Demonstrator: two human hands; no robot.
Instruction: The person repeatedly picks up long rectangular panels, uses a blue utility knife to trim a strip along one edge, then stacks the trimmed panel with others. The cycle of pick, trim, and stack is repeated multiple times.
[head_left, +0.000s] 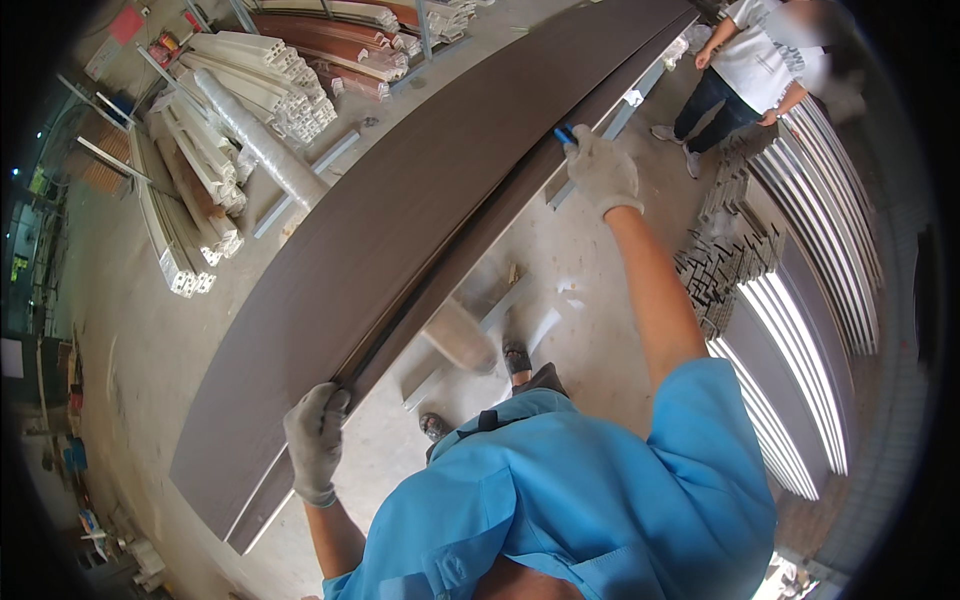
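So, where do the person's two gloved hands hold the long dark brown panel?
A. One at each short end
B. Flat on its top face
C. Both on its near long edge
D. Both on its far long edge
C: the left hand and the right hand both grip the near long edge of the long dark brown panel.

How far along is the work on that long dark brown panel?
Done: the long dark brown panel is already up off the floor. In hand: the gloved left hand grips its near edge, while the gloved right hand holds a blue tool against the same edge farther along. Left: cannot tell; no finished mark or cut shows along that edge.
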